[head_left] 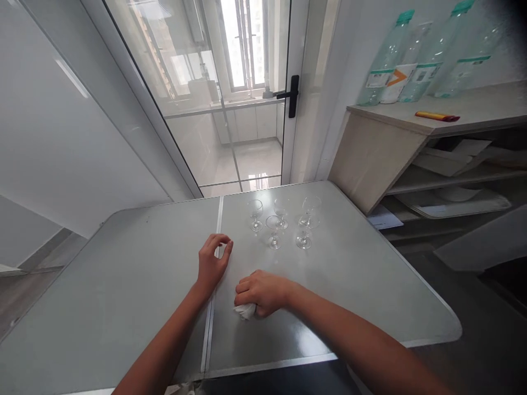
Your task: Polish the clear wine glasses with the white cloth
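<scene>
My right hand (263,291) is closed around a crumpled white cloth (246,311), which pokes out below the fingers near the tabletop. Whether it is fabric or tissue is hard to tell. To its left, my left hand (214,257) rests over the table seam with fingers loosely curved, thumb a little apart, and nothing visible in it. Several small clear stemmed glasses stand upright beyond the hands. The nearest are a front-middle glass (274,233) and a front-right glass (303,240); a left glass (256,214) stands farther back. Neither hand touches them.
The grey table (156,263) has a pale seam (209,323) running front to back. Behind it is a glass door (255,131) with a black handle (293,96). On the right, a wooden shelf unit (370,148) holds green-capped plastic bottles (424,71) and a red-yellow packet (437,116).
</scene>
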### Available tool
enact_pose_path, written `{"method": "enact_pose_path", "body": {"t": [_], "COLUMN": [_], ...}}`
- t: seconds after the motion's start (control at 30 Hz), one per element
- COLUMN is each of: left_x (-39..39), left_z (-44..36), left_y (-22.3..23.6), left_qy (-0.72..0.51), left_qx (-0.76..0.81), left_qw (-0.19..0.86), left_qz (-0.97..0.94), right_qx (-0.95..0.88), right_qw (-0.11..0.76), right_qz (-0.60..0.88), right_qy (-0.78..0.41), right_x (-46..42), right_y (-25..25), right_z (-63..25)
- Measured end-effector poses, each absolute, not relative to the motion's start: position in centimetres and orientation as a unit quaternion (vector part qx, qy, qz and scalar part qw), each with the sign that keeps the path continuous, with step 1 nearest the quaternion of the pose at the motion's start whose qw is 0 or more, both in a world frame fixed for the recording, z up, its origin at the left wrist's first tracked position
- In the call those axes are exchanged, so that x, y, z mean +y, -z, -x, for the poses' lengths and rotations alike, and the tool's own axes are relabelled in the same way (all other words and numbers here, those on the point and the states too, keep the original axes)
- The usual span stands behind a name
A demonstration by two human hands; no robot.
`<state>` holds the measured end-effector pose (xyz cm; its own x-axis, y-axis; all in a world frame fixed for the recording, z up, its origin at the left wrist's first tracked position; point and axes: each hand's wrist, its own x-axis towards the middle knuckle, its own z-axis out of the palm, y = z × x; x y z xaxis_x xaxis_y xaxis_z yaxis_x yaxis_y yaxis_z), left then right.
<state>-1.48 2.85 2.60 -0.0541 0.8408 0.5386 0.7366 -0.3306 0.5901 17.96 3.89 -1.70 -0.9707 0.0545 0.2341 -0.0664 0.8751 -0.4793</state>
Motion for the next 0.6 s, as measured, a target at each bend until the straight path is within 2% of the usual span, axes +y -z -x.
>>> {"method": "enact_pose_path", "body": {"t": [0.17,0.27,0.43,0.6], "left_x": [5.5,8.4,12.7,14.6], "left_z": [0.5,-1.2,-3.2,-4.3], "left_y": [-10.3,-12.7,-13.5,-13.4], "left_qy": [-0.324,-0.241,-0.128,-0.062], "left_qx": [0.499,0.459,0.440,0.432], "left_qw": [0.043,0.049,0.030,0.086], "left_qz": [-0.802,-0.854,-0.889,-0.896], "right_qx": [-0.806,-0.716,-0.690,-0.677], "right_qw": [0.140,0.107,0.097,0.093], "right_qz": [-0.023,-0.024,-0.023,-0.009], "right_qy": [-0.575,-0.689,-0.717,-0.730], "right_x": [5.3,6.4,7.2,7.3], "right_y": [4.1,4.3,4.2,4.4], "right_z": [-16.8,-16.8,-16.9,-16.8]}}
